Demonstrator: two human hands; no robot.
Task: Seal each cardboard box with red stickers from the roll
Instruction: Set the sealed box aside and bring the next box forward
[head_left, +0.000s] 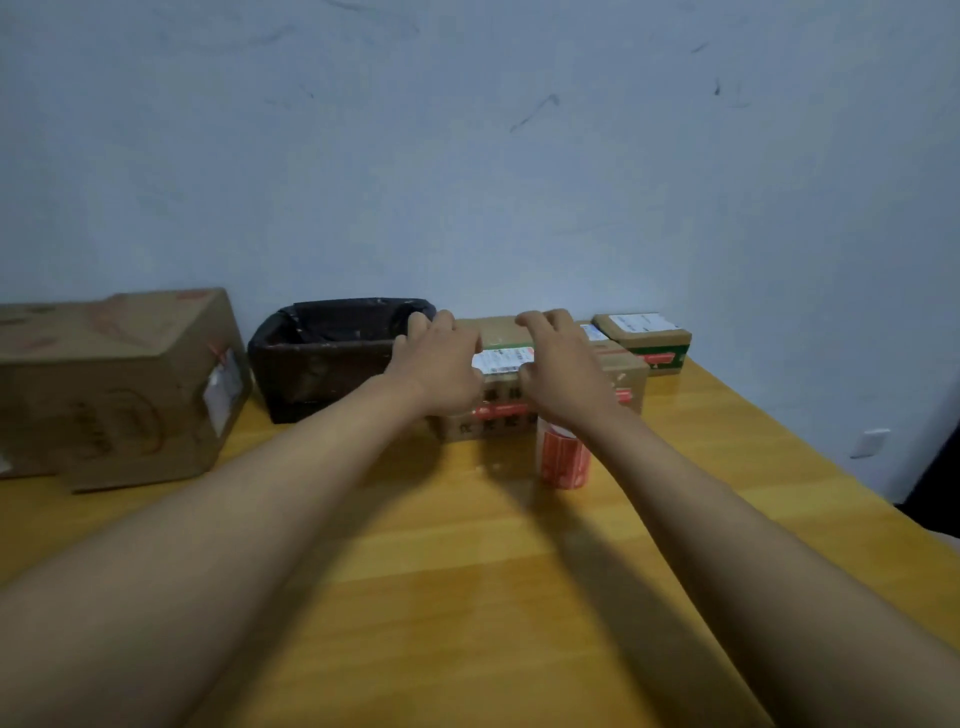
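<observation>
Centre frame: left hand (441, 364) and right hand (563, 364) rest on top of cardboard box (498, 410), fingers loosely curved. Sticker roll (563, 457) stands upright just below it on wooden table (467, 597). Large carton (119, 384) at left edge.

Nothing is legible: the middle cardboard box (511, 410) bears dark printed characters and a white shipping label (501, 359), both too blurred.

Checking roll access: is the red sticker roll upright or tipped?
Upright: the sticker roll stands on end on the table, core opening facing up.
</observation>
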